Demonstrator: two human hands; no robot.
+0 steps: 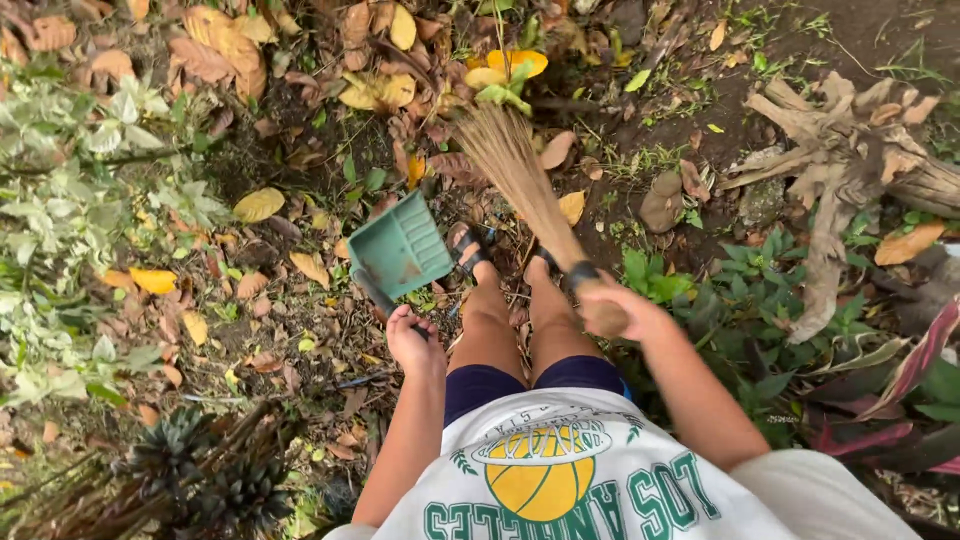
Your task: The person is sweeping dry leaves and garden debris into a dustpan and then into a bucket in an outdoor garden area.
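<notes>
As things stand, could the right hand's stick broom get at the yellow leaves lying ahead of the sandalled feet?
Probably yes. The right hand grips the stick broom, whose bristle tips already fan out beside the yellow leaves. Only loose litter lies between; the green dustpan in the left hand sits off to the side.

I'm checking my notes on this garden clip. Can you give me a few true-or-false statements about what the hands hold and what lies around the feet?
1. The left hand holds a green dustpan by its handle. True.
2. The right hand holds a metal rake. False: it grips a broom of thin brown sticks.
3. The broom's bristle end points at the ground ahead of the feet. True.
4. The ground is bare concrete. False: it is soil strewn with dry leaves and small green plants.
5. The dustpan is heaped with leaves. False: its inside looks empty.
6. A dead stump with dry roots lies to the right. True.
</notes>
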